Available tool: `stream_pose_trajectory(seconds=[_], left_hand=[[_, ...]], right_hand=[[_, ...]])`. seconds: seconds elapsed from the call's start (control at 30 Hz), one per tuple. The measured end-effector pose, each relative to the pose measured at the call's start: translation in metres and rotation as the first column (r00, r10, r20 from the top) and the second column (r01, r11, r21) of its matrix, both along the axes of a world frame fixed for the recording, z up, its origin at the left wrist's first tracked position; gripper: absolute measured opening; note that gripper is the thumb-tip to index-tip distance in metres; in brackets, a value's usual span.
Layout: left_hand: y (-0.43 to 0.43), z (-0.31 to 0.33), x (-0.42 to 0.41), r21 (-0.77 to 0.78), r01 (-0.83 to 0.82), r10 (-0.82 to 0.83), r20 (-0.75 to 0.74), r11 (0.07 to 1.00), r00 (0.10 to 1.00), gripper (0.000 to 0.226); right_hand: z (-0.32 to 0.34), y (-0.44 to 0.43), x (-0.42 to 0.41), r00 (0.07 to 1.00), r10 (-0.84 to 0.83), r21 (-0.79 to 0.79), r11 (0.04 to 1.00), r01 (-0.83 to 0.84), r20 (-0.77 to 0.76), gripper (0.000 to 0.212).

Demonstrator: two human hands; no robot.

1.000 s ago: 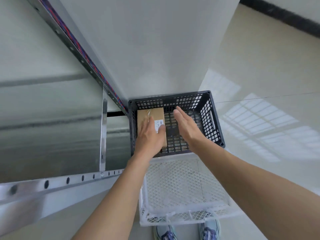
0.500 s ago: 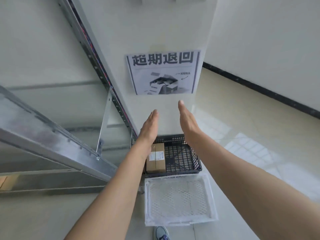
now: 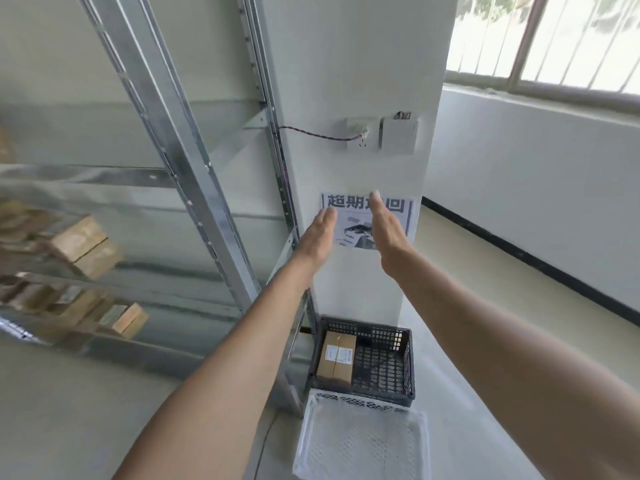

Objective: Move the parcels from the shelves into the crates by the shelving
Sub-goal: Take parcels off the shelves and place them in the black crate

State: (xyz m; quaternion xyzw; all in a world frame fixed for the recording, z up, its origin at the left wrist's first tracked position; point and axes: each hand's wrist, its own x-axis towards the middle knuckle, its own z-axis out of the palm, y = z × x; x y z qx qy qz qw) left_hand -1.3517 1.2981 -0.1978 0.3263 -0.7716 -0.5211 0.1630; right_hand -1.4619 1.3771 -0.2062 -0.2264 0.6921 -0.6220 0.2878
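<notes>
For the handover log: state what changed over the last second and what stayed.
The left hand let go of the parcel and rose out of the black crate; the right hand rose with it, both now open before the poster. The parcel stayed in the black crate, the white crate beside it.

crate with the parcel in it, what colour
Black, with a lattice of holes; the head view shows it, beside a white crate.

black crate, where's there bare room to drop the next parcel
The black crate has its right half bare, between the brown parcel lying along its left wall and its right wall. The white crate in front of it shows only bare mesh. It is crowded on the shelving at left, where parcels are stacked.
</notes>
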Motion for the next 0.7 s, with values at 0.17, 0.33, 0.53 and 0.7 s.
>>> stream_pose_trajectory(seconds=[0.17, 0.33, 0.53, 0.7], left_hand=[[0.011, 0.032, 0.029, -0.32, 0.068, 0.021, 0.267, 0.945, 0.964, 0.07], [0.012, 0.05, 0.076, -0.528, 0.137, 0.162, 0.481, 0.838, 0.862, 0.075], [0.012, 0.073, 0.158, -0.609, 0.173, 0.281, 0.575, 0.774, 0.769, 0.071], [0.001, 0.084, 0.243, -0.603, 0.11, 0.354, 0.595, 0.79, 0.721, 0.068]], right_hand=[[0.032, 0.017, 0.021, 0.96, 0.104, 0.096, 0.992, -0.081, -0.261, 0.061], [0.056, 0.021, 0.039, 0.77, 0.328, 0.424, 0.902, -0.083, -0.547, 0.049], [0.078, 0.007, 0.089, 0.497, 0.553, 0.618, 0.785, -0.042, -0.669, 0.061], [0.092, -0.015, 0.163, 0.29, 0.636, 0.644, 0.761, -0.082, -0.715, 0.065]])
